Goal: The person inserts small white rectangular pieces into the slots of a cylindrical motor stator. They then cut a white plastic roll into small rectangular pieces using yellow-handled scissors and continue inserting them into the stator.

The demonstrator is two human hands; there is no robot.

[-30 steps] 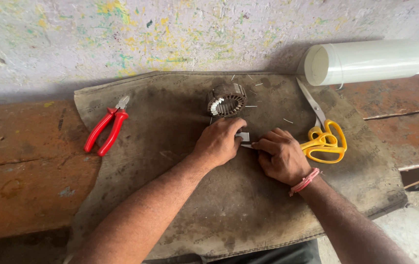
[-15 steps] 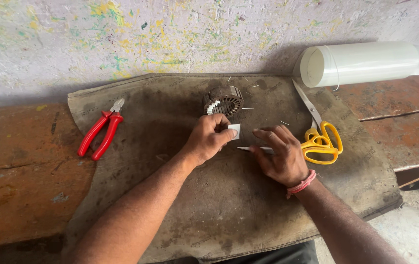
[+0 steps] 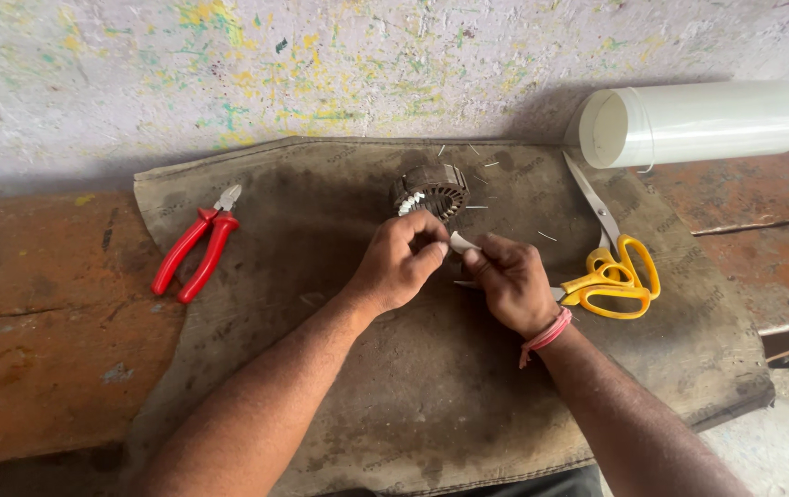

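The left hand (image 3: 401,262) and the right hand (image 3: 507,281) meet over the middle of a stained brown mat (image 3: 394,405). Between them is a small white strip (image 3: 460,243), pinched at one end by the left thumb and forefinger and at the other by the right fingertips, so both hands are closed on it. The strip sits just above the mat, tilted a little. A thin pale sliver pokes out below the right hand; what it is cannot be told. A pink band (image 3: 546,336) circles the right wrist.

Just beyond the left knuckles lies a round metal motor core (image 3: 430,190) with slots around its rim and white bits in some of them. Short pale slivers are scattered on the mat around it. Just beside the right hand lie scissors (image 3: 610,262) with yellow handles, blades pointing away toward the wall. Behind them, on its side against the paint-spattered wall (image 3: 321,74), lies a white plastic tube (image 3: 702,121). Well to the left, at the mat's edge, lie red-handled pliers (image 3: 199,250). The mat rests on a rusty orange bench (image 3: 35,340).
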